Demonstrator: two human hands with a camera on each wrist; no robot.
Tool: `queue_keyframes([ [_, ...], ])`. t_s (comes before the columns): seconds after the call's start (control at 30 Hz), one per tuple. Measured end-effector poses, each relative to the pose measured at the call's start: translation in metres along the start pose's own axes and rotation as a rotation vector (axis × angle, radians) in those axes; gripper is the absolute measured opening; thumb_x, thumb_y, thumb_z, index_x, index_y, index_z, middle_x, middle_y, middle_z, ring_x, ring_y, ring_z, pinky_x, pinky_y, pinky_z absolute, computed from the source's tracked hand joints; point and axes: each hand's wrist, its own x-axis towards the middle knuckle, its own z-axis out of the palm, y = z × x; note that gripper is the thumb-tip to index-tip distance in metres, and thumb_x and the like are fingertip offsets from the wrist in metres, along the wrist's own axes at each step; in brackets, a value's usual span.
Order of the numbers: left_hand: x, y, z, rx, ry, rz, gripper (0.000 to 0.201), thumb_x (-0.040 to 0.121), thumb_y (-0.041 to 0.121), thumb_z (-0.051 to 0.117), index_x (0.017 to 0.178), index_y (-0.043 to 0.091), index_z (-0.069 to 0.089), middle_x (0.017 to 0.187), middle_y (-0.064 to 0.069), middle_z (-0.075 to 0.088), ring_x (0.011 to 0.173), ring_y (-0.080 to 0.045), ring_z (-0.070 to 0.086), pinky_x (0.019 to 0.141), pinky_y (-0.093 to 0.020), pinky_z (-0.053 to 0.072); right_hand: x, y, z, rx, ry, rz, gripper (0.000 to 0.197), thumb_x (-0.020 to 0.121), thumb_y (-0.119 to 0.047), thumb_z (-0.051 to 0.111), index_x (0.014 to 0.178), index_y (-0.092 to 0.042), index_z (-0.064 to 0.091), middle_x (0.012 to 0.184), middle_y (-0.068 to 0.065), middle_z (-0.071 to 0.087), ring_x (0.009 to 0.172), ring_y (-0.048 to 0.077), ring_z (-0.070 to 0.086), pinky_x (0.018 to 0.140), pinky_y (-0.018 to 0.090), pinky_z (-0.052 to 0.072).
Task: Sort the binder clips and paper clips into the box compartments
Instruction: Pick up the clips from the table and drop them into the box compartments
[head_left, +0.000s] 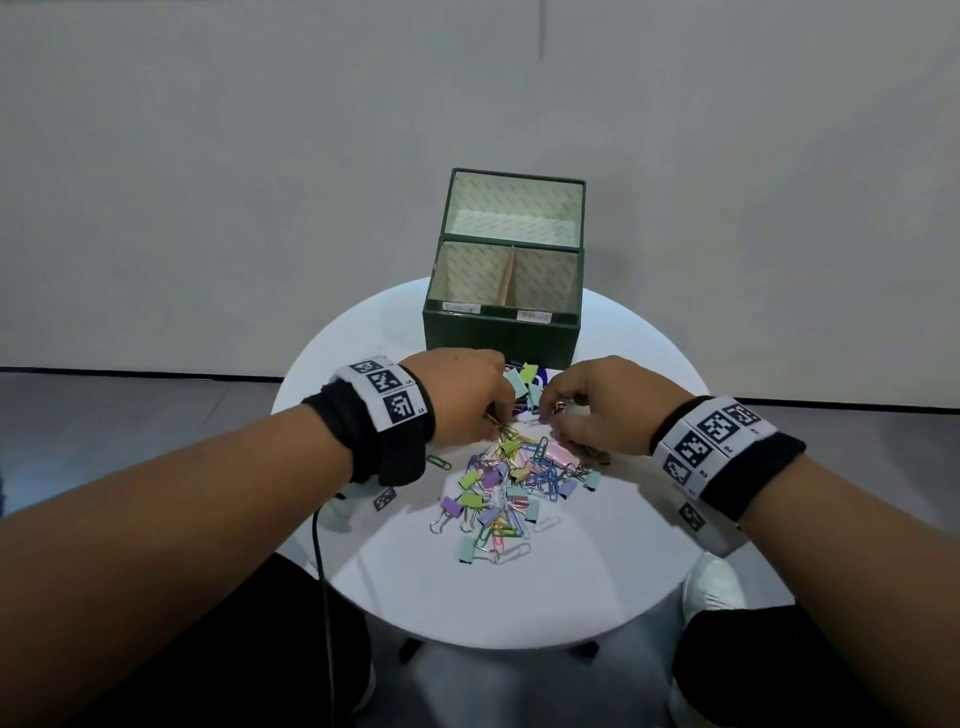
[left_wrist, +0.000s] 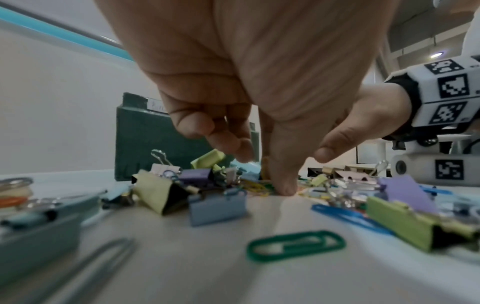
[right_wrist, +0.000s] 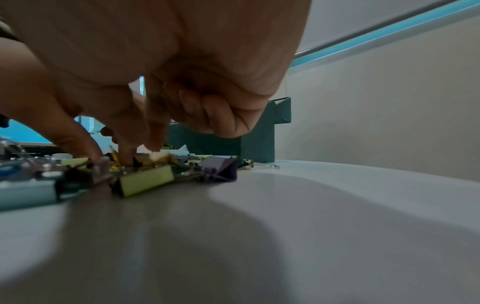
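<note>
A heap of pastel binder clips and coloured paper clips (head_left: 514, 488) lies mid-table in front of the green box (head_left: 501, 338). The box's two front compartments carry paper labels and look empty. At the heap's far edge, my left hand (head_left: 496, 415) has thumb and forefinger down on a tangle of yellow paper clips (left_wrist: 255, 186) and pinches one of them. My right hand (head_left: 553, 415) is just to the right. Its thumb and fingertips (right_wrist: 124, 158) dig into the clips and seem to pinch a binder clip by its wire handles (head_left: 563, 405). The other fingers of both hands are curled.
The round white table (head_left: 519, 597) is small, with its edge close behind the box. A lone green paper clip (left_wrist: 296, 244) lies left of the heap under my left wrist. A dark cable (head_left: 322, 571) hangs off the table's left side. My knees and a white shoe (head_left: 711, 587) show below.
</note>
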Motion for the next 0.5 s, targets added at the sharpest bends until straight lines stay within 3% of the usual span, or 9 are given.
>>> queue_keyframes([
  [0.13, 0.0, -0.006, 0.005, -0.009, 0.028, 0.024, 0.012, 0.088, 0.039, 0.069, 0.097, 0.031, 0.069, 0.096, 0.01, 0.054, 0.09, -0.013, 0.055, 0.072, -0.025, 0.042, 0.001, -0.006, 0.006, -0.001, -0.092, -0.037, 0.023, 0.081, -0.053, 0.072, 0.093, -0.034, 0.077, 0.099, -0.015, 0.07, 0.091, 0.009, 0.063, 0.082, 0.031, 0.054],
  [0.27, -0.008, -0.015, -0.003, -0.205, 0.02, -0.069, 0.008, 0.086, 0.032, 0.069, 0.081, 0.026, 0.067, 0.086, 0.009, 0.064, 0.078, -0.011, 0.061, 0.072, -0.028, 0.051, 0.005, -0.007, 0.009, -0.045, -0.125, -0.048, 0.015, 0.083, -0.048, 0.072, 0.09, -0.035, 0.072, 0.096, -0.013, 0.071, 0.089, 0.011, 0.064, 0.082, 0.034, 0.056],
  [0.33, -0.013, -0.021, -0.01, -0.297, 0.049, -0.127, 0.011, 0.087, 0.029, 0.07, 0.078, 0.024, 0.066, 0.079, 0.008, 0.067, 0.073, -0.009, 0.062, 0.069, -0.024, 0.05, 0.005, -0.006, 0.009, -0.053, -0.124, -0.054, 0.013, 0.085, -0.047, 0.071, 0.087, -0.034, 0.069, 0.092, -0.013, 0.071, 0.087, 0.011, 0.064, 0.081, 0.035, 0.057],
  [0.5, -0.011, -0.033, -0.014, -0.239, 0.087, -0.262, 0.017, 0.088, 0.038, 0.066, 0.076, 0.026, 0.062, 0.073, 0.009, 0.064, 0.071, -0.01, 0.06, 0.065, -0.027, 0.047, 0.005, -0.01, 0.011, -0.069, -0.132, -0.088, 0.026, 0.087, -0.048, 0.069, 0.109, -0.034, 0.07, 0.109, -0.014, 0.068, 0.095, 0.011, 0.062, 0.085, 0.032, 0.055],
])
